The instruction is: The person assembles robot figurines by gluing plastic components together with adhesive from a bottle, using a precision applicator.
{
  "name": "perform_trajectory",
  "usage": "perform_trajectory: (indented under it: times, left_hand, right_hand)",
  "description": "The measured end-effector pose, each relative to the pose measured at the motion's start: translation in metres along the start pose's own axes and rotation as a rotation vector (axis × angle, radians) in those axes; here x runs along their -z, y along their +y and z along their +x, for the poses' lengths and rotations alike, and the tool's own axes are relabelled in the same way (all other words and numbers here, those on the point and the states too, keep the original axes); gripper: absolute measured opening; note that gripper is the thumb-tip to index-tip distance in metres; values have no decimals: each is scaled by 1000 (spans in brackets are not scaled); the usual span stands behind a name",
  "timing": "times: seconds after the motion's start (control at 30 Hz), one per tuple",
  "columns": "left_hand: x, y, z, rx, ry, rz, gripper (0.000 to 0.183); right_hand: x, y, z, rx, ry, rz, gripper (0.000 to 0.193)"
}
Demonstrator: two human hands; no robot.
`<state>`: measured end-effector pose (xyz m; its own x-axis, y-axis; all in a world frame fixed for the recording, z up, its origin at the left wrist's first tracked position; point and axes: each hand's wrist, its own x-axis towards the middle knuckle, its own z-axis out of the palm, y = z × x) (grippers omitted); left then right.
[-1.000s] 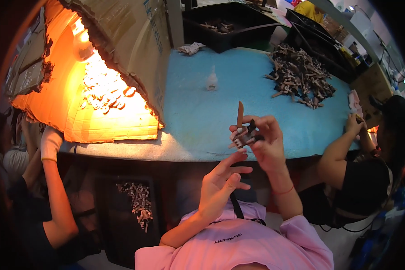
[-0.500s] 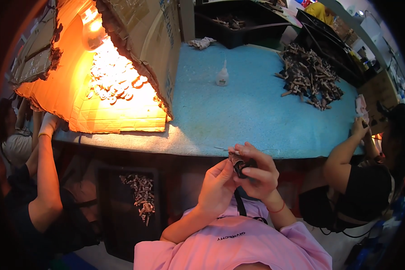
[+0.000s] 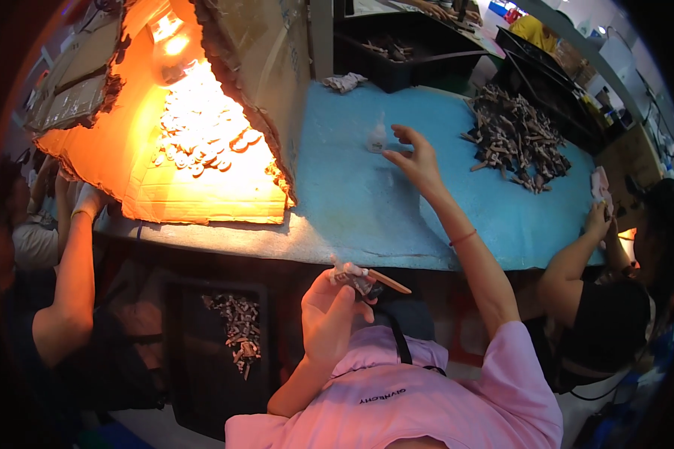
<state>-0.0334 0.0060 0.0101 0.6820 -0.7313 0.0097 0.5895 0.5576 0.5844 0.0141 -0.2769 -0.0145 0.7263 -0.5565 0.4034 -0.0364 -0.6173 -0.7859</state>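
Note:
My left hand (image 3: pixel 325 318) is closed on a small dark-and-pale piece (image 3: pixel 357 282) in front of my chest, just off the table's near edge. A tan, stick-like part juts from the piece to the right; its exact kind is unclear. Out over the blue tabletop (image 3: pixel 344 198), my right hand (image 3: pixel 418 162) is stretched toward a small white squeeze bottle (image 3: pixel 375 141) with a thin nozzle. Thumb and fingers are spread, just right of the bottle, and hold nothing.
Under a glowing lamp (image 3: pixel 171 60), a cardboard shelter (image 3: pixel 281 82) covers many small round pieces (image 3: pixel 198 131). Dark and tan parts (image 3: pixel 513 142) lie heaped at the right. A black bin (image 3: pixel 183 359) stands below left. Co-workers' arms (image 3: pixel 75 277) flank me on both sides.
My right hand has left the piece and moved up and forward to beside the bottle. My left hand keeps the piece, slightly left, and its tan stick-like part now shows.

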Motion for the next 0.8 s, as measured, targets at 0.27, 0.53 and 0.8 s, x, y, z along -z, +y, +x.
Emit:
perform_trajectory:
  times: [0.27,0.53,0.8]
  left_hand:
    - [6,3,-5,-157,71,250,22]
    - [4,2,3,-409,125,568,20]
    - [0,6,14,-877,85,1111,28]
  right_hand:
    - [-15,3,5,-146,-3,127,30]
    - [51,-86,-87,-177,-110,636,20]
    - [80,-134,-171,64,154,496,32]
